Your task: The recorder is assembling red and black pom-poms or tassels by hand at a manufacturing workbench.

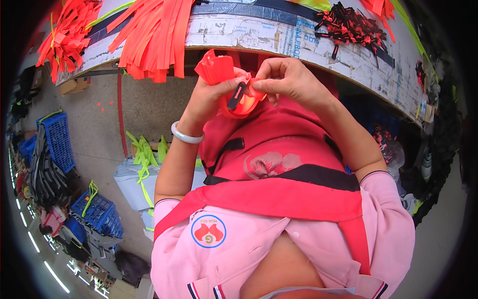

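Note:
In front of the red apron (274, 129), my left hand (211, 97) closes around a bundle of bright orange-red strips (215, 69), whose folded ends stick up above the fingers. A white bangle (187, 133) circles that wrist. Beside the left fingertips sits a small black plastic buckle (236, 96) on the strip, and a loop of the strip hangs beneath it. With thumb and index finger my right hand (286, 82) pinches part of the same orange-red strip, just right of the buckle. Both hands are close together, below the table's near edge.
Across the top runs a worn table (239, 31), with orange-red strips (157, 37) hanging over its edge and a pile of small black-and-red pieces (351, 27) at right. Blue crates (59, 142) stand on the floor at left, near yellow-green strips (143, 152).

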Tool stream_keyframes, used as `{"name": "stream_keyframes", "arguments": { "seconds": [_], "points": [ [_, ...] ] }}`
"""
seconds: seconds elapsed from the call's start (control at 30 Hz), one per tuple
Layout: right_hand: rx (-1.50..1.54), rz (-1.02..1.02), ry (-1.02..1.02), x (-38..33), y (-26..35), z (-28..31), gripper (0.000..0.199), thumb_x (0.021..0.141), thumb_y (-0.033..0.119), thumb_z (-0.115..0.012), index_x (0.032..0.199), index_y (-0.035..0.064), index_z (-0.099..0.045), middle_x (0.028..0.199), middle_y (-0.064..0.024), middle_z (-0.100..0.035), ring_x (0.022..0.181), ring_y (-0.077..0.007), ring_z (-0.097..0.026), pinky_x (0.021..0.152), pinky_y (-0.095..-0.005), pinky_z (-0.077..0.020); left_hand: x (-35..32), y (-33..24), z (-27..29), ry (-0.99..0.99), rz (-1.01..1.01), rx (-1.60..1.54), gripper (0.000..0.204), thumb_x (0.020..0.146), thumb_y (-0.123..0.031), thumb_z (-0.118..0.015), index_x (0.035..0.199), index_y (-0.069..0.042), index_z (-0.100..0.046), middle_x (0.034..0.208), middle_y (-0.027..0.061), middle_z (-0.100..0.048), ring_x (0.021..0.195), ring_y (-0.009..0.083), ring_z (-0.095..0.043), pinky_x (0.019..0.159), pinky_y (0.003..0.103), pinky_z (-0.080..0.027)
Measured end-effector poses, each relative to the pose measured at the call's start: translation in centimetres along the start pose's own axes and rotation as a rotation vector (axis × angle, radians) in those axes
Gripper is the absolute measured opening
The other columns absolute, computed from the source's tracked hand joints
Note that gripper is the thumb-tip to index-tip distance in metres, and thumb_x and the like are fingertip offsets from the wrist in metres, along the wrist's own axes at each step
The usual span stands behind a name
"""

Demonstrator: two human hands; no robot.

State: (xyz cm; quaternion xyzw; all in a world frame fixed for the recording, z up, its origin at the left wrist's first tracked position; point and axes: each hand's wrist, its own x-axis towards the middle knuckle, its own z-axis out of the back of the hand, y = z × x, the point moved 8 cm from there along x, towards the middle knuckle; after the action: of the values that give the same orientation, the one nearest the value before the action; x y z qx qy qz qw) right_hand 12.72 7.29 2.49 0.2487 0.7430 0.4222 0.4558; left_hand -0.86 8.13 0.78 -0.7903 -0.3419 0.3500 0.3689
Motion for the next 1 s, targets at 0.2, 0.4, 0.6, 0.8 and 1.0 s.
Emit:
{"name": "stream_keyframes", "arguments": {
  "seconds": [0.2,0.4,0.6,0.8,1.0],
  "points": [
    [0.006,0.004,0.041,-0.1,-0.1,-0.3,0.013,0.086,0.013,-0.068,0.085,0.0014,-0.062,0.074,-0.0041,-0.064,0.059,-0.0067,-0.058,0.053,-0.0206,-0.0484,0.1,0.1,0.9,-0.018,0.014,0.051,0.016,0.086,-0.008,-0.066,0.098,0.003,-0.063,0.086,0.0084,-0.067,0.074,0.0148,-0.064,0.066,0.026,-0.051],
    [-0.019,0.009,0.056,0.2,-0.3,0.0,0.015,0.086,0.015,-0.069,0.086,0.0016,-0.062,0.074,-0.0034,-0.064,0.059,-0.0067,-0.058,0.054,-0.0209,-0.0482,0.0,0.5,0.4,0.018,0.111,0.109,0.019,0.087,-0.015,-0.066,0.099,0.0,-0.063,0.075,0.0053,-0.063,0.058,0.011,-0.058,0.048,0.023,-0.043],
    [-0.02,0.149,-0.089,0.5,-0.4,0.4,0.015,0.088,0.015,-0.069,0.09,0.0007,-0.064,0.075,-0.002,-0.063,0.061,-0.006,-0.057,0.055,-0.0206,-0.0467,-0.1,-0.1,0.4,-0.006,0.057,0.067,0.015,0.088,-0.013,-0.066,0.097,-0.002,-0.063,0.072,0.0034,-0.062,0.057,0.0098,-0.056,0.047,0.022,-0.042],
    [-0.13,0.404,-0.264,-0.8,0.8,0.0,0.015,0.092,0.015,-0.065,0.095,0.0008,-0.065,0.079,0.0013,-0.063,0.07,-0.0039,-0.055,0.06,-0.019,-0.0448,-1.0,-0.9,0.1,-0.139,-0.189,0.301,0.013,0.086,-0.01,-0.071,0.093,0.001,-0.068,0.071,0.0003,-0.064,0.059,0.0054,-0.056,0.053,0.022,-0.045],
    [-0.537,0.707,-0.276,-2.4,4.0,-1.9,0.016,0.083,0.007,-0.071,0.096,0.0011,-0.064,0.085,-0.0053,-0.062,0.073,-0.0112,-0.059,0.063,-0.0243,-0.0473,-1.6,-1.1,-0.5,-0.149,-0.251,0.364,0.01,0.085,-0.006,-0.07,0.094,-0.001,-0.068,0.076,0.0,-0.063,0.063,0.005,-0.056,0.055,0.022,-0.045]
  ]
}}
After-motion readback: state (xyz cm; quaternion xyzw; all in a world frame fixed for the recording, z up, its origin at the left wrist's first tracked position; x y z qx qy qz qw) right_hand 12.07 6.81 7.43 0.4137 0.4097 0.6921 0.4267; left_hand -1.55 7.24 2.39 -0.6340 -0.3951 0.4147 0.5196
